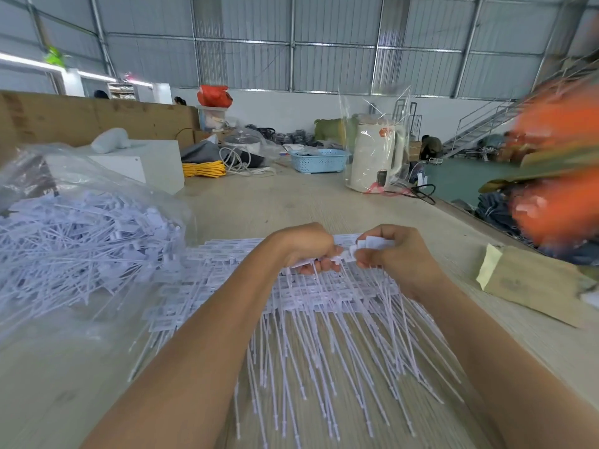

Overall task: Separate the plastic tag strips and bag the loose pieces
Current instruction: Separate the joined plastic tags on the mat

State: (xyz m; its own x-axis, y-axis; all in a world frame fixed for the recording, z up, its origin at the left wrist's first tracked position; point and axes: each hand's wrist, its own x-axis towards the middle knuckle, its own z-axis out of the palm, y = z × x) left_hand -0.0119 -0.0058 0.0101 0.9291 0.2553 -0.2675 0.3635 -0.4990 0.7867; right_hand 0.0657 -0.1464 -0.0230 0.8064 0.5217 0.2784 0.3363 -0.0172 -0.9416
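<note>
Strip [343,251] runs left-right between left hand [308,251] and right hand [389,251], both pinching it; I see bag [81,196] far left, nearer the left.

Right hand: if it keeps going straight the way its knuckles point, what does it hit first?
The right hand points leftward, so it would likely meet the left hand first; both grip the same tag strip, almost touching. Depth is unclear.

White tag strips [324,306] fanned on table, loose pieces [81,241] bagged left.
</note>
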